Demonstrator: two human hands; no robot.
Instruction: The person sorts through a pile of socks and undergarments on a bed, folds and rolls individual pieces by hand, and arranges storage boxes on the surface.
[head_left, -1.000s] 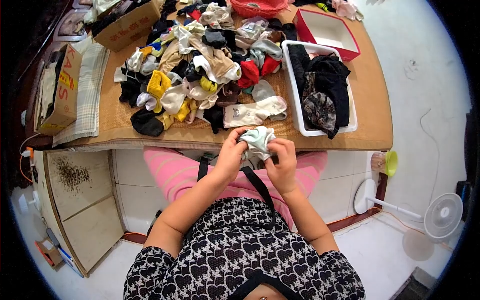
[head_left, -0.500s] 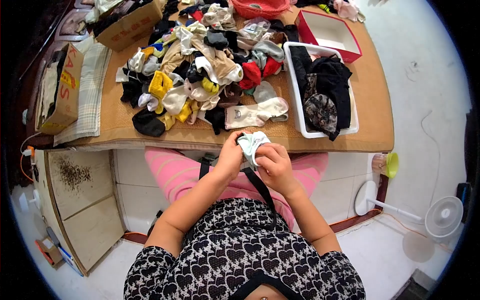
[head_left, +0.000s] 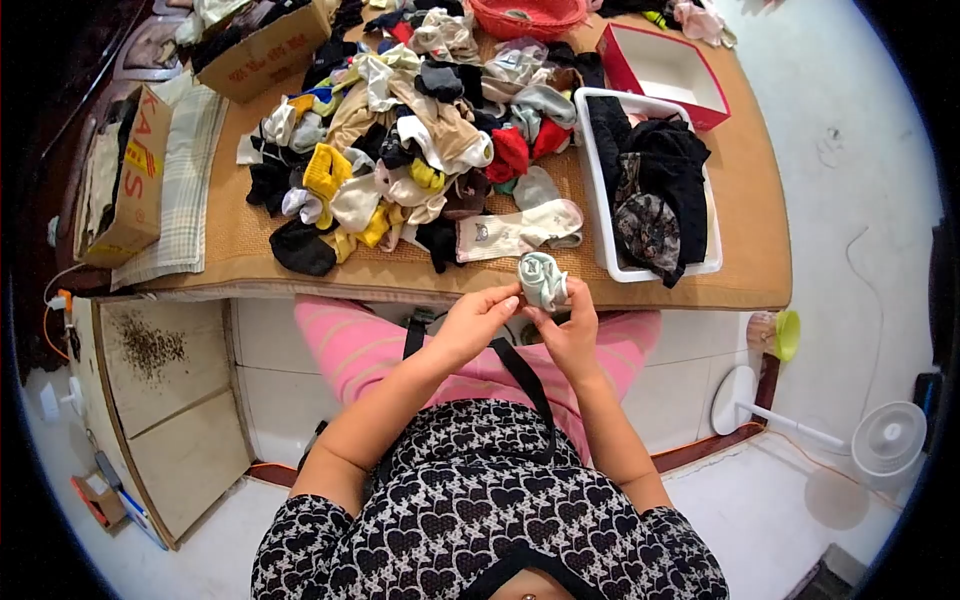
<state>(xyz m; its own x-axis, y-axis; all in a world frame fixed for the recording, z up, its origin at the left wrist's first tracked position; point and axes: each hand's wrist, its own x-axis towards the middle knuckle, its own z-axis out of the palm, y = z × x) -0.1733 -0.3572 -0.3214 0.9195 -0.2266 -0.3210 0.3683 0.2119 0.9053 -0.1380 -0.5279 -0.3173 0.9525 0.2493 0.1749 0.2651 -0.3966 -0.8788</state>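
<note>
A pale green sock, rolled into a compact bundle, is held up just off the near edge of the bed. My right hand grips its right side and underside between thumb and fingers. At its left edge, the pinched fingertips of my left hand touch the roll. Just beyond, a white sock with a pink edge lies flat, with a greyish one partly under it. Behind that spreads a large mixed pile of socks, among them a yellow sock and a black sock.
At the right stands a white plastic bin holding black clothes. A red-and-white box sits behind it, and a red basket at the back. Cardboard boxes line the left. A white fan stands on the floor.
The sock has gone from a loose, partly folded shape to a tidy roll. Both hands have shifted slightly right, and the left fingers have drawn back to its edge.
</note>
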